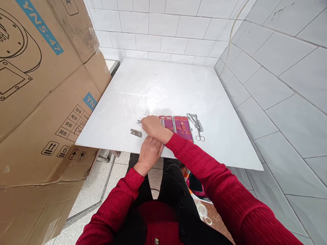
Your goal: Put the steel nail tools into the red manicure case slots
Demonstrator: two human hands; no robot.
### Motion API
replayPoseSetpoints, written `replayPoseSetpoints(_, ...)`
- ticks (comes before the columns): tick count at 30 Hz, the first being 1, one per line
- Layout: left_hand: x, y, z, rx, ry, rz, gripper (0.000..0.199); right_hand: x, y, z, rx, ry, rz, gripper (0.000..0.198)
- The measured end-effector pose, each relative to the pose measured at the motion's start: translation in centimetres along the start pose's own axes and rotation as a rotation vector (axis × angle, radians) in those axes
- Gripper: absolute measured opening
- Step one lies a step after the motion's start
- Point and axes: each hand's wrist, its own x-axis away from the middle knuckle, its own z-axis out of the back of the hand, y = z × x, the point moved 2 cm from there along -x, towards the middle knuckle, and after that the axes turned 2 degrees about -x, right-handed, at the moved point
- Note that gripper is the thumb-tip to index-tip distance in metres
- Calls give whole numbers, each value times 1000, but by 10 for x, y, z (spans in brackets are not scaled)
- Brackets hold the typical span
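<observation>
At the near edge of the glossy white tabletop [199, 88]: my left hand [150, 151], fingertips hidden beneath my other wrist, grip impossible to tell.
Farther in: my right hand [154, 126], curled knuckles-up; I cannot tell what it holds.
Beside it: metal clippers [136, 132] left, open purple-lined case [178, 125] right, then scissors [199, 130].
Left side: tall cardboard box [46, 112].
Beyond: pale tiled walls [176, 25], a cable [232, 32] at their corner.

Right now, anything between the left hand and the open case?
Yes. The right hand and its red sleeve cross between the left hand and the open case; the sleeve covers part of the case's near edge.
</observation>
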Motion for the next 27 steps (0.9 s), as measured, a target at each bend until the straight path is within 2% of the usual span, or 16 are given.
replayPoseSetpoints(5,1,-1,-1,-7,8,-3,20,-3,-11,9,46,-77,47,27)
replayPoseSetpoints(8,-2,0,1,42,-19,14,19,-1,-6,14,-1,-50,30,20)
replayPoseSetpoints(10,-4,2,2,73,-22,25,19,2,9,17,-76,9,-25,18)
replayPoseSetpoints(13,-4,2,3,78,1,33,21,11,46,21,-247,136,-142,16)
replayPoseSetpoints(18,-3,2,2,81,-20,32,21,34,106,7,-709,252,-299,17)
replayPoseSetpoints(20,-4,1,3,78,-16,35,21,41,117,-5,-852,276,-342,29)
replayPoseSetpoints(23,-4,1,3,73,-9,32,20,47,121,-20,-935,324,-346,56)
replayPoseSetpoints(25,-5,1,3,67,-6,22,19,48,118,-25,-919,351,-339,61)
replayPoseSetpoints(27,-5,1,3,61,-5,13,18,48,115,-26,-874,371,-340,58)
